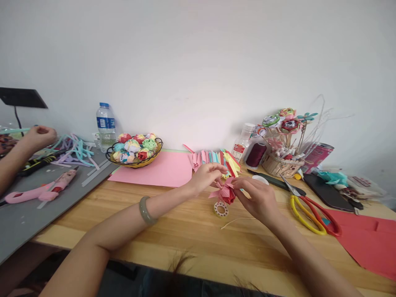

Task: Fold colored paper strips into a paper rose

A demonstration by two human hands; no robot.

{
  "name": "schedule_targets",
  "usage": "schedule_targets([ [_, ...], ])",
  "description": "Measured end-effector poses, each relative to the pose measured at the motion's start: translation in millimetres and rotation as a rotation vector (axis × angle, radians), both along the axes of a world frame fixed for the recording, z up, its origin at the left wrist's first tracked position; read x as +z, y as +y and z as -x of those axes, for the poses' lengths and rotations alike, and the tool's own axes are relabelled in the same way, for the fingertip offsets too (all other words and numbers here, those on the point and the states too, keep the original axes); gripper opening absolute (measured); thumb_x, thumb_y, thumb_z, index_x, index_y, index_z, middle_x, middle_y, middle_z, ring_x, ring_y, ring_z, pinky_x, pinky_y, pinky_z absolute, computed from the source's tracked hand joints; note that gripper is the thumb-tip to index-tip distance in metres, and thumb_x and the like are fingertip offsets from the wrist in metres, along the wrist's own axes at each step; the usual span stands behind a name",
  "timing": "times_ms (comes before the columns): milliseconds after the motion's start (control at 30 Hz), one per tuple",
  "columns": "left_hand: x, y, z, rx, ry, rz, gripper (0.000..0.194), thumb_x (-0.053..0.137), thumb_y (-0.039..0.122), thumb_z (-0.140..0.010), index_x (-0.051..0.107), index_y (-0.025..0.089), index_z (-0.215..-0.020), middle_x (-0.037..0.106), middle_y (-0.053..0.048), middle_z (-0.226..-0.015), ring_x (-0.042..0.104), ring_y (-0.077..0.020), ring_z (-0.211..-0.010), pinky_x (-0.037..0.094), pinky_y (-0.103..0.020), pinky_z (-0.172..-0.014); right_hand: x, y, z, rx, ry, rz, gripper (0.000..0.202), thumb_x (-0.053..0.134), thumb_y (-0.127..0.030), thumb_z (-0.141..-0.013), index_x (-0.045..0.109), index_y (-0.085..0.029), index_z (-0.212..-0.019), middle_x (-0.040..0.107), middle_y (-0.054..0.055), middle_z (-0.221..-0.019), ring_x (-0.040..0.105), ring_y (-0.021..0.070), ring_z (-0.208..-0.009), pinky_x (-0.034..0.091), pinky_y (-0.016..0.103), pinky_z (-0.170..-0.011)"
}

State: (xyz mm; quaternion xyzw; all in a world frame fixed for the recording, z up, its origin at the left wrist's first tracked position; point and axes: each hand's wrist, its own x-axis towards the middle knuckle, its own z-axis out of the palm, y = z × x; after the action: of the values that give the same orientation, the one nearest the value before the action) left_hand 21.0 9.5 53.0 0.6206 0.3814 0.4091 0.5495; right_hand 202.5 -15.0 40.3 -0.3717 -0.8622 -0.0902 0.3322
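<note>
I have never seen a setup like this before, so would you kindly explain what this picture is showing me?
Certainly. There is no machine here: a person works with bare hands, and the one picture comes from a camera worn on their head, looking forward and down.

Between the left hand and the right hand is a red and pink paper flower, held above the wooden table. The left hand's exact grip is hard to make out.

Around them lie a pink sheet, scissors and red paper. A basket holds more paper flowers. At the far left is another person's hand.
</note>
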Motion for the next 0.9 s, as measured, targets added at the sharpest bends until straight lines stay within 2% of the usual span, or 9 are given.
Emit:
schedule_targets([
  [67,0.0,3,1,-0.088,-0.034,0.094,0.020,0.054,0.019,-0.072,0.062,0.013,-0.089,0.062,-0.003,-0.077,0.056,-0.0080,-0.063,0.045,-0.024,-0.064,0.1,1,-2,0.038,-0.019,-0.046,0.014,0.047,-0.019,-0.083,0.059,-0.024,-0.078,0.068,0.005,-0.090,0.062,0.0172,-0.082,0.045,0.030,-0.069],
  [133,-1.4,5,2,-0.158,-0.040,0.090,0.017,0.062,0.020,-0.068,0.064,0.011,-0.083,0.063,-0.004,-0.074,0.056,-0.0084,-0.066,0.044,-0.023,-0.066,0.0,3,-4,0.062,-0.015,-0.105,0.013,0.048,-0.017,-0.082,0.059,-0.024,-0.079,0.068,0.004,-0.091,0.060,0.0175,-0.087,0.045,0.030,-0.072],
  [233,-4.2,6,1,-0.148,-0.056,0.068,0.016,0.067,0.020,-0.063,0.064,0.011,-0.076,0.061,-0.002,-0.069,0.055,-0.0086,-0.065,0.043,-0.023,-0.065,0.0,4,-4,0.027,0.024,-0.218,0.012,0.052,-0.015,-0.079,0.058,-0.024,-0.076,0.065,0.006,-0.096,0.057,0.0197,-0.091,0.045,0.033,-0.075],
  [333,-5.6,4,-1,-0.126,-0.082,-0.022,0.017,0.065,0.024,-0.067,0.060,0.010,-0.075,0.058,-0.001,-0.065,0.054,-0.0085,-0.061,0.042,-0.024,-0.063,2.5,1,-1,-0.067,0.113,-0.253,0.009,0.053,-0.017,-0.078,0.058,-0.023,-0.076,0.061,0.008,-0.093,0.055,0.0205,-0.087,0.043,0.034,-0.073],
  [400,-6.1,3,-2,-0.071,-0.094,-0.142,0.016,0.062,0.026,-0.070,0.058,0.011,-0.075,0.057,-0.002,-0.071,0.053,-0.0087,-0.062,0.042,-0.024,-0.061,6.3,-2,3,-0.105,0.216,-0.140,0.006,0.051,-0.022,-0.080,0.057,-0.022,-0.081,0.060,0.007,-0.087,0.054,0.0196,-0.081,0.043,0.033,-0.069],
  [533,-8.0,-1,-4,0.097,-0.046,-0.397,0.012,0.061,0.025,-0.071,0.058,0.013,-0.072,0.053,-0.004,-0.088,0.054,-0.0127,-0.082,0.044,-0.027,-0.074,14.2,-6,9,-0.081,0.401,0.430,0.022,0.044,-0.037,-0.084,0.055,-0.019,-0.078,0.059,0.004,-0.074,0.050,0.0144,-0.063,0.040,0.028,-0.056],
  [600,-10.3,-2,-5,0.133,-0.002,-0.472,0.009,0.061,0.023,-0.072,0.059,0.014,-0.071,0.052,-0.005,-0.091,0.052,-0.0145,-0.091,0.042,-0.028,-0.082,15.1,-4,10,-0.036,0.463,0.624,0.028,0.046,-0.044,-0.082,0.055,-0.018,-0.073,0.057,0.003,-0.070,0.048,0.0134,-0.060,0.039,0.026,-0.053],
  [733,-17.6,-3,-9,0.126,-0.036,-0.490,0.008,0.058,0.021,-0.074,0.054,0.015,-0.072,0.053,-0.005,-0.090,0.052,-0.0144,-0.091,0.041,-0.029,-0.084,12.5,-1,10,0.012,0.545,0.761,0.032,0.050,-0.048,-0.078,0.053,-0.017,-0.071,0.056,0.002,-0.069,0.047,0.0125,-0.061,0.039,0.025,-0.055],
  [900,-23.7,0,-12,0.116,-0.105,-0.447,0.013,0.054,0.027,-0.077,0.049,0.015,-0.075,0.052,-0.004,-0.086,0.051,-0.0151,-0.088,0.041,-0.031,-0.081,11.8,-2,10,0.041,0.563,0.805,0.033,0.049,-0.050,-0.079,0.052,-0.017,-0.071,0.055,0.002,-0.069,0.050,0.0128,-0.063,0.041,0.026,-0.059],
])
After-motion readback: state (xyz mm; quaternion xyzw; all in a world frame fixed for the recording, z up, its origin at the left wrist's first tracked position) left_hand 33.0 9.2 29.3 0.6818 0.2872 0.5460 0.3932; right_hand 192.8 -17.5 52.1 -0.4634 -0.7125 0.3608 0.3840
